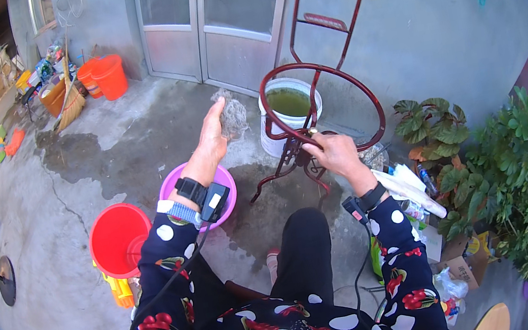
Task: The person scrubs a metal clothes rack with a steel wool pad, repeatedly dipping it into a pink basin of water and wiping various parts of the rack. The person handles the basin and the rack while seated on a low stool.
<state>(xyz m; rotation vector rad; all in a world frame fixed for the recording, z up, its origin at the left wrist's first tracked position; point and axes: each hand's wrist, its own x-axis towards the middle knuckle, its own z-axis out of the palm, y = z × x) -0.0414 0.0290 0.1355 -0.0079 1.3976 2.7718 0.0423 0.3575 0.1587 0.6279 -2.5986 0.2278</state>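
Observation:
A tangled grey mesh or fibre scrubber is held in my left hand, thumb up, above the wet concrete. My right hand grips the lower rim of a dark red metal frame, which has a round ring, curled legs and a tall back. Behind the ring stands a white bucket with greenish water. A pink-purple plastic basin sits below my left wrist, partly hidden by it. Left of the basin is a red plastic bucket.
Double metal-framed doors and a grey wall stand ahead. Orange buckets and a straw broom are at the back left. Leafy plants, a cardboard box and loose bottles and bags lie on the right.

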